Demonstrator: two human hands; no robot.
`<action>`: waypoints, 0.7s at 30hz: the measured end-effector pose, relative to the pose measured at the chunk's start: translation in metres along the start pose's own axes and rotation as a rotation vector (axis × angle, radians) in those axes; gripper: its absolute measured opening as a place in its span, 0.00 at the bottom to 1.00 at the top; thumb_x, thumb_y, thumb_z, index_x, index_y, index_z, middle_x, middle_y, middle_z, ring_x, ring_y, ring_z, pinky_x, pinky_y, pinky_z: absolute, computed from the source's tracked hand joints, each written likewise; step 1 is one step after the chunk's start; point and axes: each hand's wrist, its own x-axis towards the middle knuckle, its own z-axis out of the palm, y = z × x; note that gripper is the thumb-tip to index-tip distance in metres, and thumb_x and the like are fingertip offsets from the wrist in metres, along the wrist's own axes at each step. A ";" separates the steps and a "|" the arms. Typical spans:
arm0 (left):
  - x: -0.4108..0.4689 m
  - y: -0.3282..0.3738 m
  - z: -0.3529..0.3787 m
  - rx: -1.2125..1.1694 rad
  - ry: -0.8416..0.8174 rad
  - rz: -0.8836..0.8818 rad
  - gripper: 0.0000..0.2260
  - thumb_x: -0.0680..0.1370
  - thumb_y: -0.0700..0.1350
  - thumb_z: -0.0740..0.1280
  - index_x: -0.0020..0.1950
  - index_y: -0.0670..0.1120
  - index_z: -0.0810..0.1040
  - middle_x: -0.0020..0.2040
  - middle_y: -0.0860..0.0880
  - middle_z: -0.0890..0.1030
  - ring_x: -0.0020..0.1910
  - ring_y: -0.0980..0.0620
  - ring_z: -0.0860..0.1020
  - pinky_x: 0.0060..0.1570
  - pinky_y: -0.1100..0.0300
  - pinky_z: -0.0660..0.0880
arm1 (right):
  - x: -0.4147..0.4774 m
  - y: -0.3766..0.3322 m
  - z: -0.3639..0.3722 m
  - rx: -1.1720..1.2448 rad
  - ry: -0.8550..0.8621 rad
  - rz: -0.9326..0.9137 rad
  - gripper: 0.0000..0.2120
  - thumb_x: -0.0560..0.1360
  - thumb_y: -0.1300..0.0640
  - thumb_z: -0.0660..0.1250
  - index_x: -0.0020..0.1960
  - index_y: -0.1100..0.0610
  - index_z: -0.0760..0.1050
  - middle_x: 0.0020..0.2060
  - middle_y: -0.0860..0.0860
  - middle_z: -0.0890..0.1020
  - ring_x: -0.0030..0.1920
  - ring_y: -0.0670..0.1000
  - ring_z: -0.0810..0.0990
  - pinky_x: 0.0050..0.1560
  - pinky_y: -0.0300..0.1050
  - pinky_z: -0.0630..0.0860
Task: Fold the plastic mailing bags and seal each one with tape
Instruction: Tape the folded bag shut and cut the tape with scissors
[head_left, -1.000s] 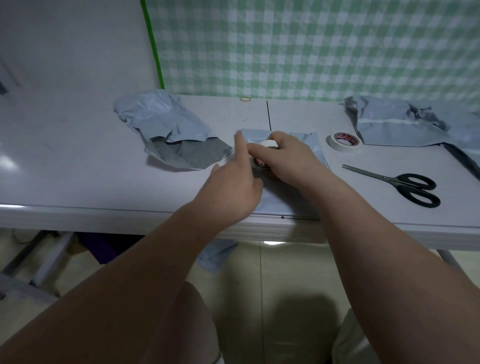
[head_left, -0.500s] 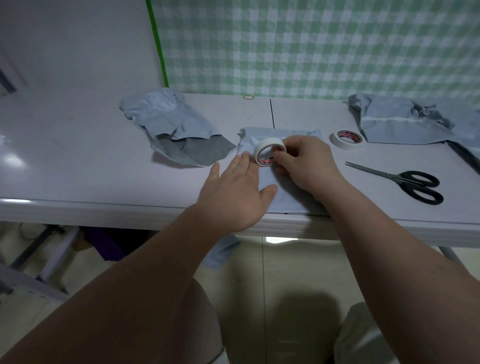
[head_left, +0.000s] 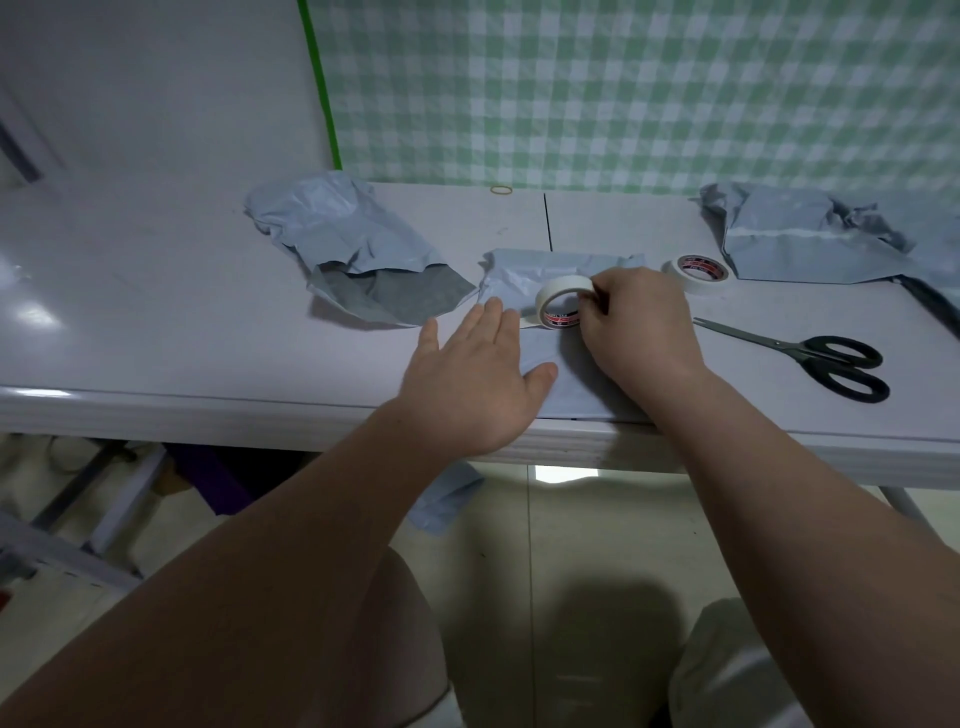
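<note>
Black-handled scissors (head_left: 810, 356) on table (head_left: 156, 312), green checked cloth (head_left: 623, 88) behind

Table (head_left: 156, 291): pale grey, glossy, 1 dark seam (head_left: 546, 221) across the tabletop, glare near its left edge. Behind: plain white wall (head_left: 156, 78), green strip (head_left: 319, 83), green-white checked cloth (head_left: 623, 88). Below: pale tiled floor (head_left: 519, 525), grey metal frame (head_left: 111, 501)

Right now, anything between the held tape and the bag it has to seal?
Nothing visible. The right hand holds the tape upright on the bag; the left hand lies flat on the bag beside it. Spare roll and scissors lie off to the right.
</note>
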 end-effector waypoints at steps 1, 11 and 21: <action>0.000 0.000 0.000 0.002 -0.002 0.001 0.30 0.81 0.60 0.45 0.78 0.45 0.44 0.79 0.49 0.43 0.77 0.54 0.43 0.74 0.45 0.40 | -0.001 0.000 -0.001 -0.026 0.006 -0.010 0.09 0.75 0.60 0.59 0.39 0.61 0.75 0.40 0.62 0.80 0.43 0.64 0.75 0.37 0.46 0.60; -0.001 0.000 -0.001 0.021 -0.009 0.007 0.30 0.81 0.60 0.44 0.78 0.46 0.43 0.79 0.49 0.42 0.77 0.54 0.42 0.74 0.45 0.39 | -0.009 0.008 0.002 -0.161 0.164 -0.071 0.05 0.73 0.65 0.59 0.39 0.62 0.72 0.36 0.60 0.76 0.43 0.59 0.70 0.34 0.47 0.56; 0.000 0.005 -0.003 0.033 -0.032 0.001 0.28 0.79 0.64 0.40 0.78 0.57 0.43 0.79 0.47 0.42 0.77 0.51 0.41 0.73 0.42 0.36 | -0.012 0.011 0.006 -0.047 0.085 -0.112 0.20 0.77 0.59 0.58 0.68 0.54 0.70 0.49 0.56 0.81 0.58 0.58 0.70 0.40 0.46 0.64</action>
